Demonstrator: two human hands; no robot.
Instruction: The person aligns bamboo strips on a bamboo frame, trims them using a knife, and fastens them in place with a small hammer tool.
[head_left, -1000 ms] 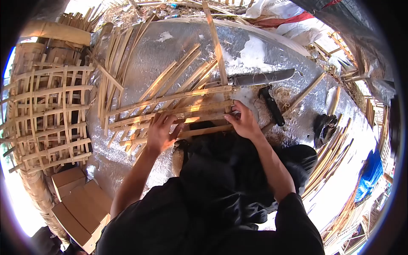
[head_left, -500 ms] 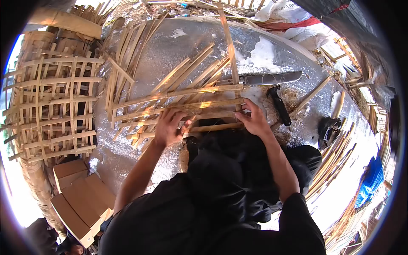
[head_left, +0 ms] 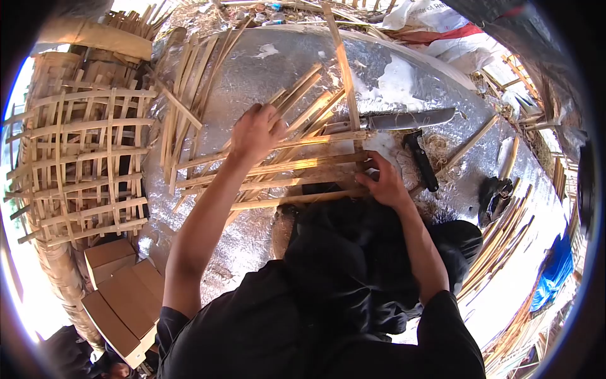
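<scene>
Crosswise bamboo strips (head_left: 306, 164) are lying side by side just in front of the person's lap, right ends meeting an upright strip (head_left: 341, 60) that is running away from the body. Main change vs. half a second ago: left hand (head_left: 255, 132) is no longer sitting on the crosswise strips; it is now hovering farther out, by the loose strips (head_left: 303, 91), fingers curling, can't tell if they're pinching anything. Right hand (head_left: 383, 180) is staying at the right ends, thumb and forefinger bending around them and touching; can't tell if it's a firm pinch. Left forearm is crossing over the left part of the crosswise strips, blocking the view there. Long knife (head_left: 410, 119) is lying just beyond the right ends, the upright strip crossing its handle area. Black tool (head_left: 421, 161) is resting right of the right hand. All this is sitting on a silver sheet (head_left: 240, 82). Lattice panel (head_left: 95, 164) is standing far left; more strips (head_left: 499, 243) are lying right. Cardboard boxes (head_left: 123, 303) are sitting lower left, contents hidden.
</scene>
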